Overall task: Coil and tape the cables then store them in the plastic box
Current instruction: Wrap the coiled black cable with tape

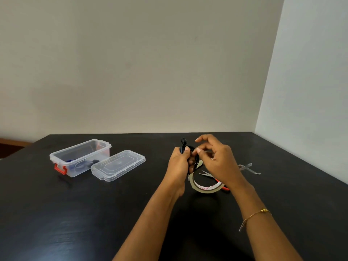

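1. Progress, as judged: part of the job appears done. Something blue and something dark, likely coiled cables, are seen through the wall of the open plastic box (81, 157) at the left of the counter (94, 213); what they are cannot be told for sure.
2. The lid (118, 164) is off and is laid just beside the box, touching its right side.
3. A black cable (188, 150) is held bundled above the counter, near centre. Taping of it seems under way or about to start; storing and closing are left.
4. Left hand (178, 164): fingers curled round the bundle, thumb pressed on top, a plug standing out above.
5. Right hand (216, 159): thumb and forefinger pinched at the bundle, other fingers lifted and spread. Whether tape is pinched cannot be told.
6. Tape roll (205, 187) and scissors (209, 175) are lying under the hands; cut clear strips (248, 167) are stuck to the counter at the right.
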